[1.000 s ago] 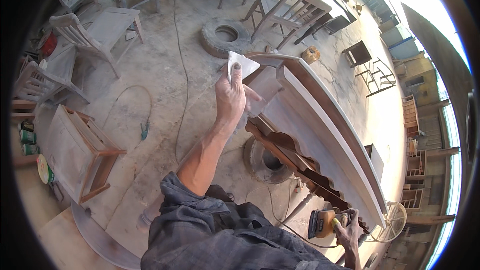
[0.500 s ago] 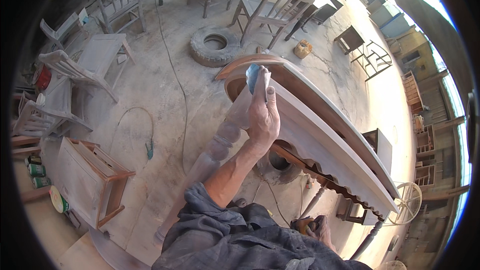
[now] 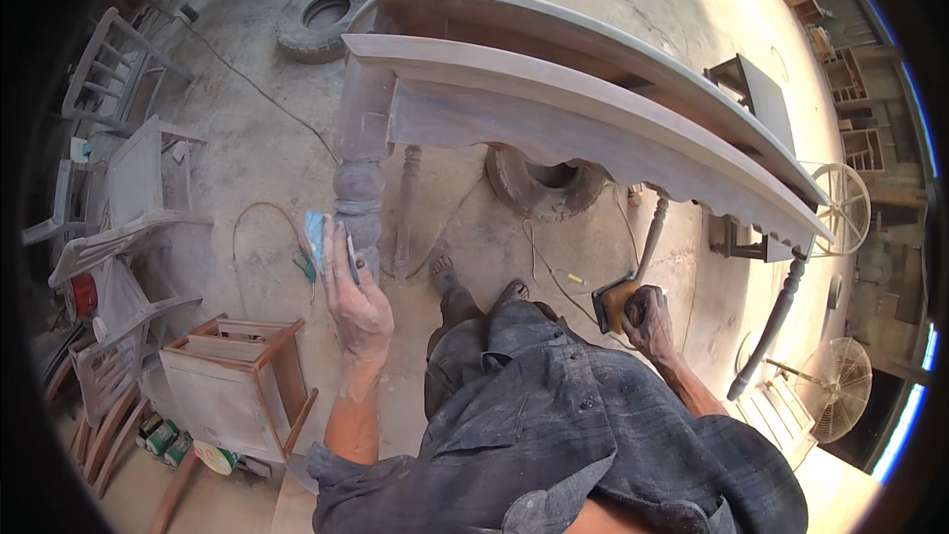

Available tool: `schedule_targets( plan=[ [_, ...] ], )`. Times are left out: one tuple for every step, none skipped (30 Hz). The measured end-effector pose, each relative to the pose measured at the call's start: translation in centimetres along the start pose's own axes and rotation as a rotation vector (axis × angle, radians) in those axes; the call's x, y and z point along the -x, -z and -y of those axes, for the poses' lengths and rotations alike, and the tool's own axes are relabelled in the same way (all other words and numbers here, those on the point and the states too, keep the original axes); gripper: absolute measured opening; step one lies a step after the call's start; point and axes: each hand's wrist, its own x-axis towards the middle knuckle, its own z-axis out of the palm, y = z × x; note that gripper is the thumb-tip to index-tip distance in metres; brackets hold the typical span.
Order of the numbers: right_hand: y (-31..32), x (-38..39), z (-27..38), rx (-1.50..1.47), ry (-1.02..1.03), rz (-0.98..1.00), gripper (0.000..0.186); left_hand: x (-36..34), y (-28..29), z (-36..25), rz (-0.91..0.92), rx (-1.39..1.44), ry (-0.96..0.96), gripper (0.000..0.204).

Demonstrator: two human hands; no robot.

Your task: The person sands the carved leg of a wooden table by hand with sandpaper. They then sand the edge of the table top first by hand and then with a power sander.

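A wooden table with a scalloped apron (image 3: 474, 119) and turned legs stands in front of me, coated in pale dust. My left hand (image 3: 360, 314) is closed on a blue sheet of sandpaper (image 3: 315, 239), held at the turned part of the near left leg (image 3: 358, 181). The fingers partly cover the sheet and that stretch of leg. Lower right, my right hand (image 3: 647, 324) grips a yellow and black power sander (image 3: 615, 305), hanging beside my leg, apart from the table.
A tyre (image 3: 544, 183) lies beneath the table, another tyre (image 3: 321, 18) beyond it. Dusty chairs (image 3: 124, 69) and a small cabinet (image 3: 237, 376) stand at left, near several cans (image 3: 178, 450). Cords cross the floor. At right are a fan (image 3: 835, 391) and dark furniture (image 3: 756, 94).
My left hand has moved from the table's upper corner down to the turned leg, still with the sandpaper. The view has shifted, and the right hand with the sander now shows more fully.
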Motion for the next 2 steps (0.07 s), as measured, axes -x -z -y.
schedule_targets(
  plan=[
    [-0.8, 1.0, -0.7, -0.027, -0.008, -0.037, 0.048, 1.4, 0.0, 1.3, -0.016, -0.038, -0.024, 0.046],
    [-1.2, 2.5, -1.1, -0.039, -0.039, -0.032, 0.048, 3.1, 0.0, 2.6, -0.041, -0.074, -0.048, 0.046]
  ],
)
